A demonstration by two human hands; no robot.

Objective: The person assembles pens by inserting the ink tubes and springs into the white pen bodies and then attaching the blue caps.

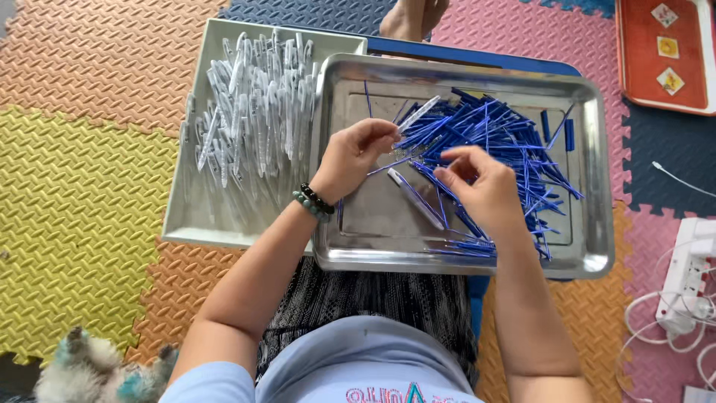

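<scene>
At the far left lies a yellow foam floor mat (74, 224), and at the bottom corner a fluffy toy (89, 369) is seen. Next comes one pale plastic tray (195, 224) that holds a heap of clear pen barrels (257, 112) — too many and too overlapped to count.

One steel tray (373, 250) sits just beside it, overlapping its right edge. The left hand (354, 153), with a beaded bracelet (313, 201) on the wrist, has its fingers pinched together on one clear pen barrel (419, 113), which points up and to the right above the steel tray. A second clear barrel (414, 198) lies flat on the bare tray bottom between the two hands.

The right hand (485, 186) is over the pile of blue ink refills (500, 134); thumb and forefinger are close together, but I cannot tell if they grip a refill. The refills are thin, blue, straight sticks, crossing each other in the right half of the steel tray — far too many to count.

At the right stand one red tray (641, 75) with three small cards and a white power strip (686, 276).
</scene>
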